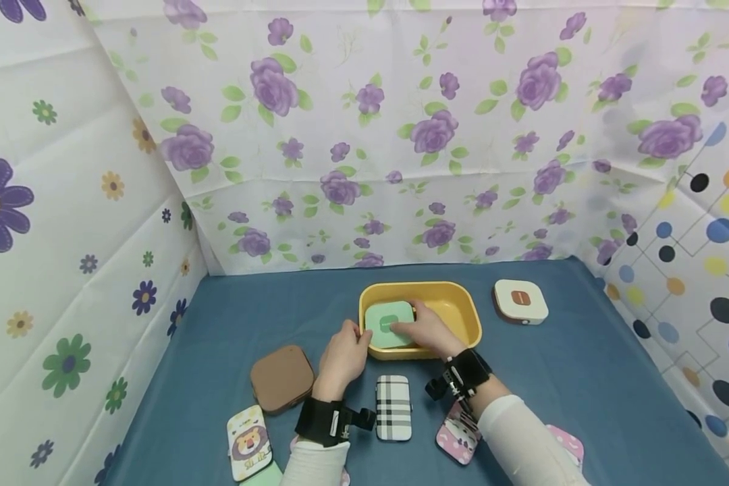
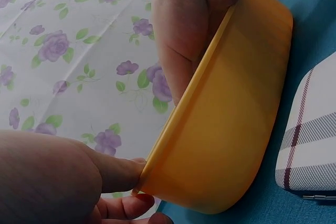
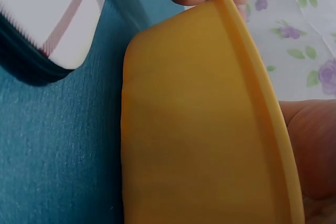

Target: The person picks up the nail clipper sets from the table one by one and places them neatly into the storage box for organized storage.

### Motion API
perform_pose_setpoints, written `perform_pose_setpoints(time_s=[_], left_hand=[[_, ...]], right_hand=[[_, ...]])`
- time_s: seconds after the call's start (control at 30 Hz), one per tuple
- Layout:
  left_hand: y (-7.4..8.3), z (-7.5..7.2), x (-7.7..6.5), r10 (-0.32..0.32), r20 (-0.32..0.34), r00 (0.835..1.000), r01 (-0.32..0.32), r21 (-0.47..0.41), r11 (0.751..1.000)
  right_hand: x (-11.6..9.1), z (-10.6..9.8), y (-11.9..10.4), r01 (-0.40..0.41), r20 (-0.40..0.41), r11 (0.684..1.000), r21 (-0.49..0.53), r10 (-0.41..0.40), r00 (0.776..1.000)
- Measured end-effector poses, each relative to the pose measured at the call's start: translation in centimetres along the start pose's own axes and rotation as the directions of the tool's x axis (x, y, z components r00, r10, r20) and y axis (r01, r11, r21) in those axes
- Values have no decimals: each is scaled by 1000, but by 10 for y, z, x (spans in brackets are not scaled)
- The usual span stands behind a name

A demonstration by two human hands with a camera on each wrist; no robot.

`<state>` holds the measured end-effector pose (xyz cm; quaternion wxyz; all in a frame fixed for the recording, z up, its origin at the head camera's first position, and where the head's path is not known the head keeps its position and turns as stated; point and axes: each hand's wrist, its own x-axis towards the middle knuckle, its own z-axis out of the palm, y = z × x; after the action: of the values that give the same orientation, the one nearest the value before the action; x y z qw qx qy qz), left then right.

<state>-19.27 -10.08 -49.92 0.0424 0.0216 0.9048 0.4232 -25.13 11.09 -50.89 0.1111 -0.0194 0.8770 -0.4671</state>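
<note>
A yellow plastic tray (image 1: 455,312) stands at the back of the blue table, a mint-green square case (image 1: 378,316) lying inside its left part. My left hand (image 1: 345,354) pinches the tray's left rim near the front corner; in the left wrist view its thumb and fingers meet at the rim of the yellow tray (image 2: 226,114). Reaching over the front wall, my right hand (image 1: 433,331) grips the green case, thumb on its top and fingers at its far right edge. In the right wrist view the tray wall (image 3: 194,114) hides that hand's fingers.
A white case with a brown label (image 1: 521,302) sits right of the tray. Left of my left hand lies a brown case (image 1: 282,379), with a lion case (image 1: 249,443) nearer. A plaid case (image 1: 393,408) lies between my forearms; pink cases (image 1: 457,435) are partly under the right one.
</note>
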Motion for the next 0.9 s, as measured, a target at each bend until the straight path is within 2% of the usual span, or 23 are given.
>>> perform_pose_setpoints(time_s=[0.23, 0.47, 0.67, 0.9], left_hand=[[-1, 0, -1, 15, 0, 1000, -15, -1, 1000], [-1, 0, 0, 2, 3, 1000, -2, 7, 1000], [0, -1, 1, 0, -1, 1000, 0, 13, 1000], [0, 0, 2, -16, 1, 1000, 16, 21, 1000]], right_hand=[[-2, 2, -3, 12, -40, 986, -164, -19, 999], [-3, 1, -4, 7, -22, 959, -284, -14, 1000], [-2, -3, -5, 34, 1, 951, -308, -36, 999], [-1, -12, -1, 80, 57, 957, -278, -66, 996]])
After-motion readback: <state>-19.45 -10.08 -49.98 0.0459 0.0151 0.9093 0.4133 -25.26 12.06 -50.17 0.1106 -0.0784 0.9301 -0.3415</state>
